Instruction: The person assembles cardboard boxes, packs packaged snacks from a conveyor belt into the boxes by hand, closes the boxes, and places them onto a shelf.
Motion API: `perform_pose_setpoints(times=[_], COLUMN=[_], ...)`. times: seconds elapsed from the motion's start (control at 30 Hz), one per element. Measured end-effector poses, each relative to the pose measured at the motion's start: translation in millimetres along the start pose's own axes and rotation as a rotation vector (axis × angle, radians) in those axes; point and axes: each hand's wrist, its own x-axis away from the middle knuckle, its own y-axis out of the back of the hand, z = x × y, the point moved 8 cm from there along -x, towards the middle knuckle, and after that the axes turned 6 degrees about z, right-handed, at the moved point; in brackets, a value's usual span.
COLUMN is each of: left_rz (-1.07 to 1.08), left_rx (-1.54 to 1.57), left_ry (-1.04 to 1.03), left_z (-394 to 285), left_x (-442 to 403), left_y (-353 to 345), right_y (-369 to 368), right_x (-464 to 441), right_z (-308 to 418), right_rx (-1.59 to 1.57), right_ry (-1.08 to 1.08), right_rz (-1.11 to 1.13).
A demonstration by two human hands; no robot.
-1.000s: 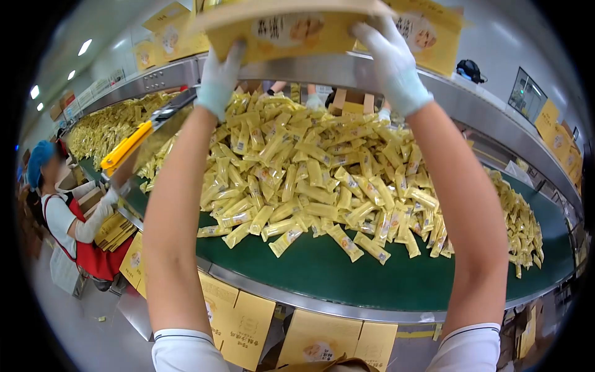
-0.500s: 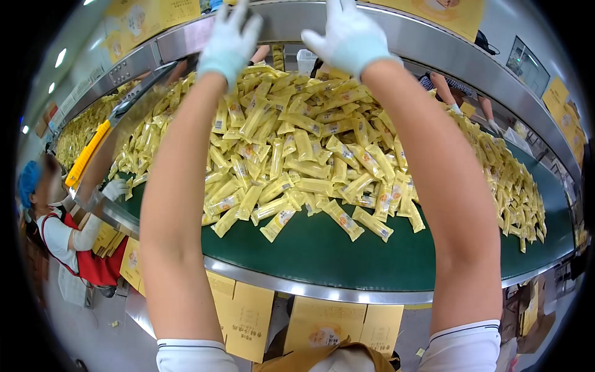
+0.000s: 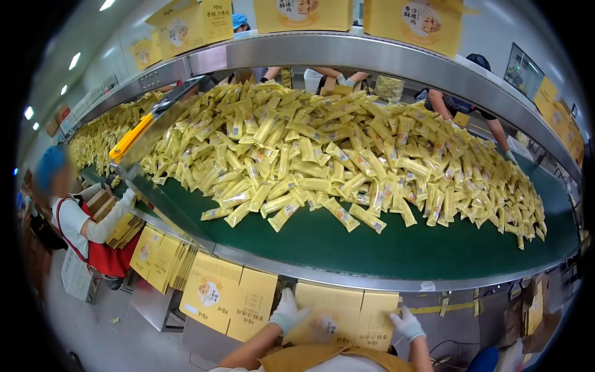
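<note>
Below the belt's near edge, my gloved left hand lies with spread fingers against the left side of a flat yellow carton. At that carton's right edge is my gloved right hand, its thumb and fingers apart. Another flat carton with a printed round picture lies to the left of my left hand. Beyond both hands, a large heap of yellow wrapped packets covers much of the green belt.
A co-worker in a red apron stands at the left by stacked cartons. A yellow-handled tool or bar slants over the belt. Cartons stand on the metal shelf. Other people's arms show beyond the belt.
Both my hands have come down from the upper shelf to the flat carton below the belt. The carton held up a second ago is out of them, and another box stands on the shelf.
</note>
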Motion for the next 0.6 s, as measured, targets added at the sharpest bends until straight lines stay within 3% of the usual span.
perform_pose_setpoints(times=[0.03,0.1,0.13,0.27,0.33,0.4,0.53,0.6], left_rz=[-0.014,0.006,-0.017,-0.099,-0.128,-0.138,-0.170,0.187], left_rx=[0.101,0.294,0.290,0.308,0.335,0.560,1.112,0.941], left_ry=[0.084,0.234,0.210,0.148,0.122,0.019,-0.417,-0.682], left_z=[2,5,8,12,7,-20,-50,-83], left_x=[-2,-1,-6,-10,-4,20,69,92], left_y=[-11,-30,-33,-33,-27,-6,31,39], right_y=[-9,-53,-66,-52,-50,-46,10,53], right_x=[7,-37,-50,-27,-19,-15,52,99], right_z=[-19,-50,-58,-26,-24,-24,-9,22], right_rx=[-0.087,-0.479,-0.674,-0.647,-0.782,-0.950,-1.066,-1.297], right_ry=[-0.100,0.009,0.066,0.050,0.162,0.282,0.408,0.797], right_rz=[-0.172,-0.140,-0.123,-0.168,-0.155,-0.114,-0.484,-0.544])
